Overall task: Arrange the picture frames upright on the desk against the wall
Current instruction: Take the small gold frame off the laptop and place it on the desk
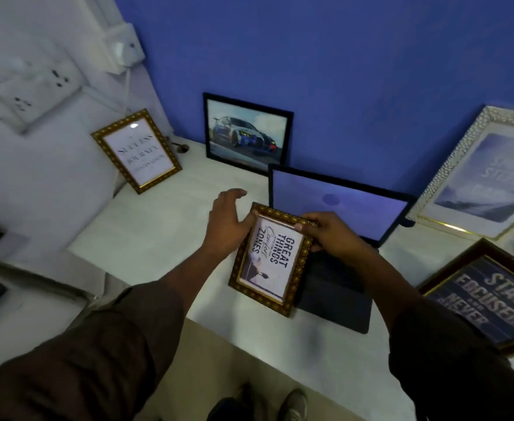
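Note:
A gold-framed "Great Things" picture (267,262) is held over the white desk (146,238), turned sideways beside the laptop. My right hand (325,232) grips its top right corner. My left hand (228,220) rests against its left edge with fingers spread. Leaning upright against the white side wall is a gold "Success" frame (136,150). A black-framed car picture (246,133) leans against the blue wall. A white beaded frame (480,174) leans at the right. A dark "Stay Focused" frame (492,302) lies flat at the desk's right.
An open laptop (337,214) stands mid-desk, just right of the held frame. Wall sockets (37,95) sit on the white wall at left. A grey unit (22,287) adjoins the desk's left side. My shoes (292,405) show on the floor below.

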